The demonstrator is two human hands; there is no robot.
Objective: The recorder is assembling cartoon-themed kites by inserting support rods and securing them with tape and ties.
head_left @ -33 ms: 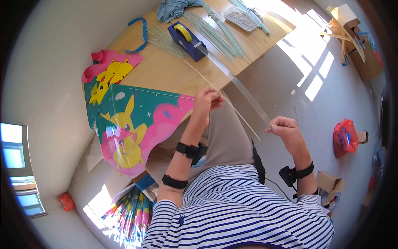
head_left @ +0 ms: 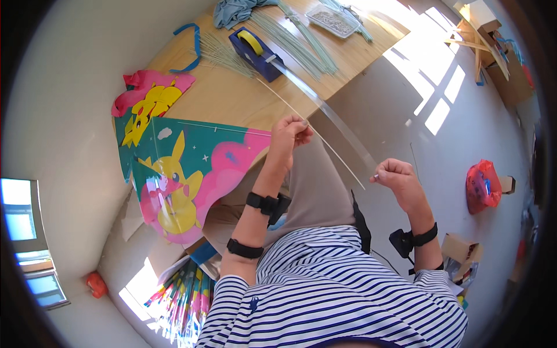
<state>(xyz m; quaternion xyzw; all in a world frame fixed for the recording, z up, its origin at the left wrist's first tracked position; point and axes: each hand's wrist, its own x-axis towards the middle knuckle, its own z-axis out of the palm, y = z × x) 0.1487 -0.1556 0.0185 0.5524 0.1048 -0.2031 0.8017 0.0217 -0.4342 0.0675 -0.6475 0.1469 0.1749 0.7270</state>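
My left hand (head_left: 292, 138) is closed on a thin pale stick (head_left: 339, 158), which slants from the table edge down to the right. Pinched in my right hand (head_left: 399, 178) is the free end of a clear tape strip (head_left: 348, 135), drawn taut from a blue tape dispenser (head_left: 255, 55) with a yellow core. A small whitish bit shows at the right fingertips, too small to name. Left of my left hand, a green and pink kite (head_left: 232, 153) with a yellow cartoon figure hangs over the table edge, a thin rod along its top side.
On the wooden table (head_left: 217, 98) lie bundles of pale green sticks (head_left: 290, 43), a clear tray (head_left: 332, 21) of small pieces, a blue strap (head_left: 199, 49) and a grey-blue cloth (head_left: 235, 11). A red bag (head_left: 483, 187) and cardboard boxes (head_left: 461, 255) stand on the floor at right.
The view has shifted slightly, so the table sits a little higher and further left. Both hands keep their holds, with the tape still stretched between dispenser and right hand.
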